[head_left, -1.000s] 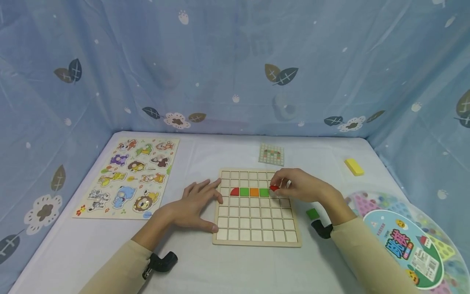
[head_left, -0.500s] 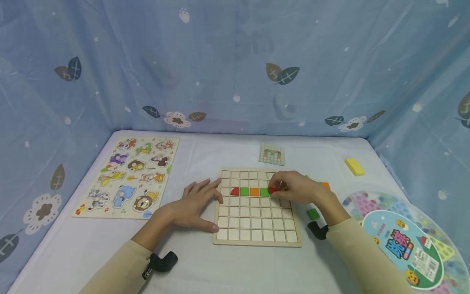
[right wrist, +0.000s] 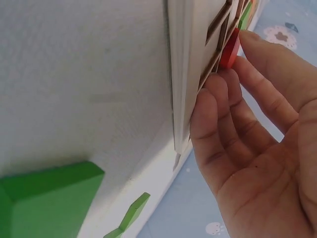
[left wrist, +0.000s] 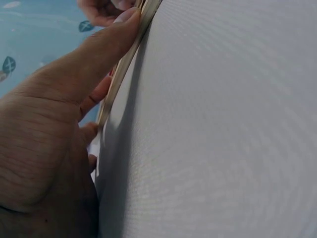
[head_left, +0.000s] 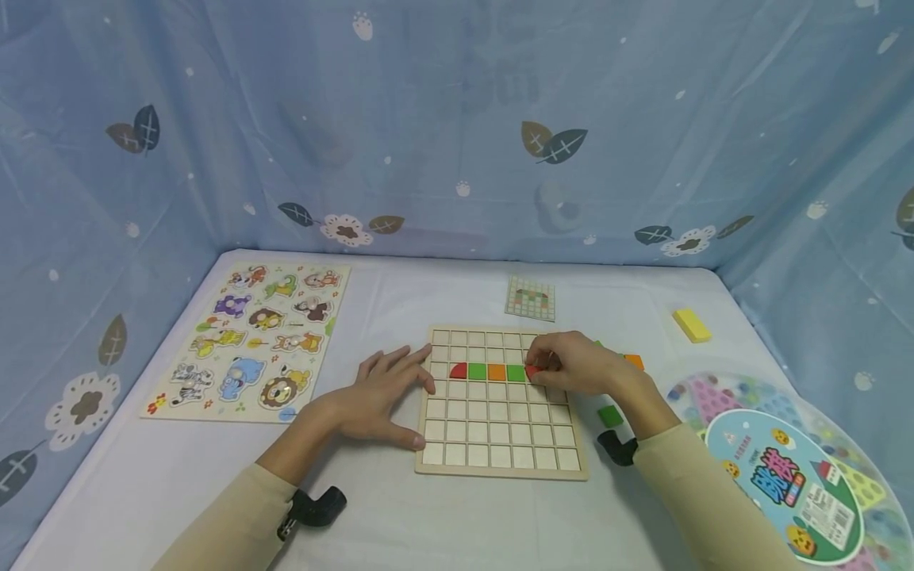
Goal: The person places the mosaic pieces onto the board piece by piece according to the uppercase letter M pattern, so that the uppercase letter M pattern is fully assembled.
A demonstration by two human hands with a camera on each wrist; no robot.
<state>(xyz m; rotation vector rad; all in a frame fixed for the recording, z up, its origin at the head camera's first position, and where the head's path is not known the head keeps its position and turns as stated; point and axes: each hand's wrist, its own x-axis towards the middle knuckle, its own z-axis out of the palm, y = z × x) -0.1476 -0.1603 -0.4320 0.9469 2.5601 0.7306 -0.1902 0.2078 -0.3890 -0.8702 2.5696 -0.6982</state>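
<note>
A wooden grid board [head_left: 497, 434] lies in the middle of the table in the head view. One of its rows bears a red quarter-round tile [head_left: 459, 371], a green square tile [head_left: 477, 371], an orange square tile [head_left: 496, 372] and another green tile [head_left: 516, 373]. Right after these, my right hand [head_left: 571, 362] pinches a second red tile [right wrist: 231, 49] between thumb and fingertips, down at its cell. Its other fingers rest on the board, as the right wrist view shows. My left hand [head_left: 376, 400] spreads along the board's left edge, thumb and fingertips touching the frame.
Loose green [head_left: 610, 415] and orange [head_left: 633, 362] tiles lie right of the board. Behind it is a small pattern card [head_left: 530, 299]. An animal puzzle [head_left: 246, 345] lies left, a yellow block [head_left: 691, 325] far right, and a round game package [head_left: 789, 484] near the right forearm.
The right hand has lowered the red tile from a tilt to its cell, shifting slightly. An orange tile beyond the right wrist has come into view. The left hand stays in place.
</note>
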